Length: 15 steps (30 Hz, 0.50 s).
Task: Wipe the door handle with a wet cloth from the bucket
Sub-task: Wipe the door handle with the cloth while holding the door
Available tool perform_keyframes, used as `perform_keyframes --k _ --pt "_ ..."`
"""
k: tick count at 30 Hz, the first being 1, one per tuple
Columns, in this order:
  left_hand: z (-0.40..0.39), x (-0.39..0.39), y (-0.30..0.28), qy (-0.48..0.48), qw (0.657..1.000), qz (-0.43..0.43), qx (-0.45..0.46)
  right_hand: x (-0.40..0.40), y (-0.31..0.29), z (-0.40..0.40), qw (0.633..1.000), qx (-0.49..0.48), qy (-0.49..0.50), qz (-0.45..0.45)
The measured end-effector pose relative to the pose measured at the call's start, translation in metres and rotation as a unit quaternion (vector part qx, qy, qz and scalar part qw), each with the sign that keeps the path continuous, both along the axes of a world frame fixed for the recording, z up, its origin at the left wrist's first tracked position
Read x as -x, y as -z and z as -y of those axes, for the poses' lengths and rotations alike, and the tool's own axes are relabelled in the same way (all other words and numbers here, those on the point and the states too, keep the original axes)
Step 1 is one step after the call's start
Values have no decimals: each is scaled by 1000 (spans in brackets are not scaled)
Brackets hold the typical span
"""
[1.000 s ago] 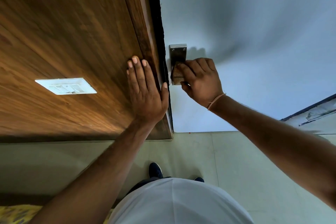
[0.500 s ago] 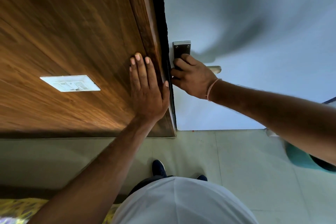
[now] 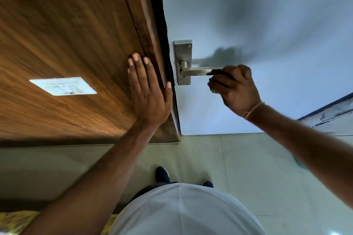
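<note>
A: Head view: the right hand [image 3: 236, 89] is curled over the free end of the lever [image 3: 200, 71], fingers [image 3: 219, 82] closed around something dark pressed to the metal. I take that for the cloth [image 3: 219, 72], but it is blurred and mostly hidden.

B: And the left hand [image 3: 148, 91]?

A: Flat and spread on the wooden frame [image 3: 149, 25], holding nothing, thumb at the edge just beside the door [image 3: 267, 15].

B: What could go wrong?

A: Bearing down at the lever's tip could unlatch the door. If it swings, the cloth slips off, and that thumb sits by the gap. Also, the backplate [image 3: 182, 53] and the stem next to it lie bare, away from the cloth; stopping here might leave them unwiped. A wet cloth may drip on the floor [image 3: 248, 168] near the shoes [image 3: 162, 174].

B: Anything in the way?

A: Nothing blocks the lever. A switch plate [image 3: 63, 86] sits on the wood panel, well apart from it. The bucket I can't make out; only a bluish sliver shows behind the right forearm.
</note>
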<state>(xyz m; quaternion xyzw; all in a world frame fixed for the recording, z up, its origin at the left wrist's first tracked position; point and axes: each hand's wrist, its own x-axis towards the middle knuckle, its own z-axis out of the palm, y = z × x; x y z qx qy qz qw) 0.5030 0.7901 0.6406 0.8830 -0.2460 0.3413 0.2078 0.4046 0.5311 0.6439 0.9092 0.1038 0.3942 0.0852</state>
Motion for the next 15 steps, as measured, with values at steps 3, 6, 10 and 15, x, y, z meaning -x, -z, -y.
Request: perform_keyframes --k 3,6,10,15 --pt "1 0 1 -5 1000 -2 -2 12 11 -39 948 -302 97 -16" --pt "-1 -1 0 1 1000 1 -4 1 12 -90 671 -727 142 43" --pt "-9 -3 -1 17 1000 2 -15 -27 4 -114 176 -978 32 106" --pt "-13 -3 -2 24 999 6 -24 -48 -19 -119 -37 -992 -90 82"
